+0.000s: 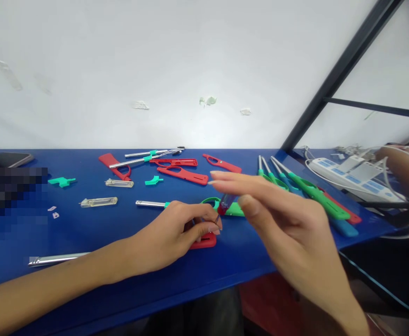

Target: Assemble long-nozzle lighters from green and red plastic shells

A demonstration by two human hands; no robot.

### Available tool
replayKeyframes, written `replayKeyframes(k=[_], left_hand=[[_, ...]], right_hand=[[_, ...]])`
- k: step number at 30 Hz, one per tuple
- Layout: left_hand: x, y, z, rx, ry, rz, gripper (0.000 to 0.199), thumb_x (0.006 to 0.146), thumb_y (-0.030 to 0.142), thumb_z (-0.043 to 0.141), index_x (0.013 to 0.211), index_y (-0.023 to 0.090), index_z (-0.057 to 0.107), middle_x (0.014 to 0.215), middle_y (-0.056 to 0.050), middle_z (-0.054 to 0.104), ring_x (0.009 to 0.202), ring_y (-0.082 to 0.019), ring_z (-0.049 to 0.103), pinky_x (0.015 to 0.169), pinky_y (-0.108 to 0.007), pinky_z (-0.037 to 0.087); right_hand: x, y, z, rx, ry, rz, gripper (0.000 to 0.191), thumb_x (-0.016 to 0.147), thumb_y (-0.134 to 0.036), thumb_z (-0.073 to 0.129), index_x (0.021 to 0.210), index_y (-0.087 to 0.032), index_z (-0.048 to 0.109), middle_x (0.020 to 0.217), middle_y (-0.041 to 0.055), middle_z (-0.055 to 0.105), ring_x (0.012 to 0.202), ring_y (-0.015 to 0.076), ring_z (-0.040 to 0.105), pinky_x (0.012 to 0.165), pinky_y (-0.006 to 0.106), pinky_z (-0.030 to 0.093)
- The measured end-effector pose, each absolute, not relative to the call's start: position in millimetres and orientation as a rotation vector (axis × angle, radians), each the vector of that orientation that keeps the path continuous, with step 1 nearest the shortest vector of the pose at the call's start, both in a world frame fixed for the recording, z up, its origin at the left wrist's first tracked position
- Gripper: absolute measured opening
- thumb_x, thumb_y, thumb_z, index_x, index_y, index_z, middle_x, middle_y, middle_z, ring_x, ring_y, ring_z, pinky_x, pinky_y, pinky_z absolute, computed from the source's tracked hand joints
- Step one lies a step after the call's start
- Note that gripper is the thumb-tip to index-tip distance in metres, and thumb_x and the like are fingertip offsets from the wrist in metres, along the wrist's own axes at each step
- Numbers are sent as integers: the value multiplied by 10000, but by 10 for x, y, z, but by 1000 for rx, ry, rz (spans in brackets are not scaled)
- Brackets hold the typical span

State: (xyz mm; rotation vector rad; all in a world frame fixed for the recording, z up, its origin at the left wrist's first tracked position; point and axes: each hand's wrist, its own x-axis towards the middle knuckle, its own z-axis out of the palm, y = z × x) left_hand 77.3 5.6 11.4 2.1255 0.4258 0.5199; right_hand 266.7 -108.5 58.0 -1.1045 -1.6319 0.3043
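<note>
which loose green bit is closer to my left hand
The green piece just right of the upper clear capsule; the other green piece lies much farther left of your left hand.

A flat, blue tabletop (pixel 127 252) carries red plastic lighter-shaped casings (pixel 183 175) at its middle, slim silver metal tubes (pixel 150 204) (one lies towards the near left), two clear plastic cartridges (pixel 99 201) and small green plastic pieces (pixel 62 181). To the right, green-handled lighters (pixel 316 193) lie fanned beside a long white power strip (pixel 351 177).
</note>
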Motion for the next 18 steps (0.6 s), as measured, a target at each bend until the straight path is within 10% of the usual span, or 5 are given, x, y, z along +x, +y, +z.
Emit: replayKeyframes(k=[9,15,18], left_hand=[[770,18,162,2096,449,493,273,1119,290,594,981,209,815,796,17,768,679,-135,667,651,-234,499],[779,26,159,2091,440,509,282,1115,279,606,947,205,820,759,19,740,673,-132,645,652,-231,500],[774,38,140,2085,432,514,270,1115,263,614,961,212,830,767,26,755,669,-121,646,652,-220,496]], right_hand=[[2586,-994,544,-1181,-1449,193,232,887,-153,949,928,-346,827,890,-114,814,819,149,641,763,276,569],[2572,-1023,565,-1116,-1538,307,137,1115,-279,722,1145,-343,839,1200,-38,848,1180,183,757,977,301,618],[2603,-1049,566,-1107,-1561,366,252,1172,-281,629,1228,-384,852,1182,-63,861,1072,141,785,941,258,632]])
